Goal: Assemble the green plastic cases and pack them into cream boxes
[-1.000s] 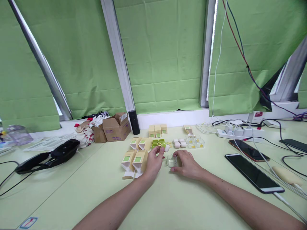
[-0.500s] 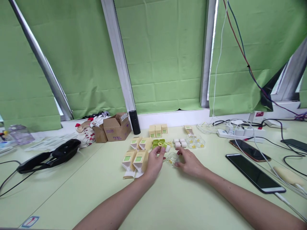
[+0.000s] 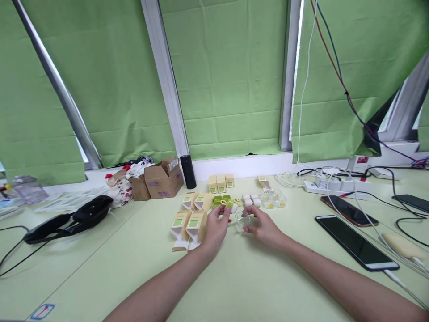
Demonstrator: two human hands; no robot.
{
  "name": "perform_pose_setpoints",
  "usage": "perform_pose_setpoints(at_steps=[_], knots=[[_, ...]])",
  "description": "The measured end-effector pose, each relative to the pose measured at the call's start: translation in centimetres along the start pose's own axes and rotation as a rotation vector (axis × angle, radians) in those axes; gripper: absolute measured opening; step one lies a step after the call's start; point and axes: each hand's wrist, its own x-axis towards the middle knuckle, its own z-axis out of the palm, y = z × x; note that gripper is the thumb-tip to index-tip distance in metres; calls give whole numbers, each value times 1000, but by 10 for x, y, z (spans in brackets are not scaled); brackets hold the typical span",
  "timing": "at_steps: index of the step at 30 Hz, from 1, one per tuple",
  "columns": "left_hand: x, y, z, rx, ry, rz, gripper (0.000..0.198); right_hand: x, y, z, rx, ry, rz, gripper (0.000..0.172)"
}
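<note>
My left hand (image 3: 216,224) pinches a small green-and-white case with a yellow loop (image 3: 232,205). Close by on the right, my right hand (image 3: 263,226) grips a clear plastic cup (image 3: 241,220) between thumb and fingers, its open side partly toward the case. Behind the hands lie green pieces (image 3: 219,200), small yellow loops (image 3: 237,201) and several white pieces (image 3: 251,200). More clear cups with yellow marks (image 3: 274,200) are grouped to the right of these. Open cream cartons with green windows (image 3: 196,221) stand beside my left wrist.
Three closed cream boxes (image 3: 221,183) and an opened one (image 3: 264,182) stand toward the wall. At left are a cardboard box (image 3: 164,179), a black cylinder (image 3: 188,171) and a black strapped pouch (image 3: 87,212). Phones (image 3: 357,241), cables and a power strip (image 3: 335,185) occupy the right.
The clear cup, low by the table with its yellow mark showing, is now raised slightly and tilted in my right hand. My left hand has barely moved.
</note>
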Motion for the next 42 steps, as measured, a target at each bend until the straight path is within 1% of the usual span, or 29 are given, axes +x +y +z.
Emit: perform_pose_setpoints(at_steps=[2, 7, 12, 15, 25, 30, 34, 42], knots=[[0, 0, 0, 2, -9, 15, 50, 0, -2, 0, 108, 3, -21, 38], [-1, 2, 0, -19, -32, 37, 52, 0, -3, 4, 293, 4, -32, 42], [-1, 4, 0, -13, -42, 48, 53, 4, 0, 11, 523, 19, 34, 53], [-2, 5, 0, -9, -47, 44, 54, 6, 1, 11, 608, 7, 81, 59], [-4, 2, 0, -3, -111, 42, 54, 6, -1, 10, 709, -9, 79, 58], [-4, 1, -1, 10, -139, 50, 55, 5, -5, 8, 720, -9, 68, 55], [-6, 3, -1, 12, -155, 45, 52, 5, -8, 8, 719, -12, 74, 55], [-9, 5, -1, -13, -161, 30, 50, 6, -2, 12, 691, 32, 95, 60]])
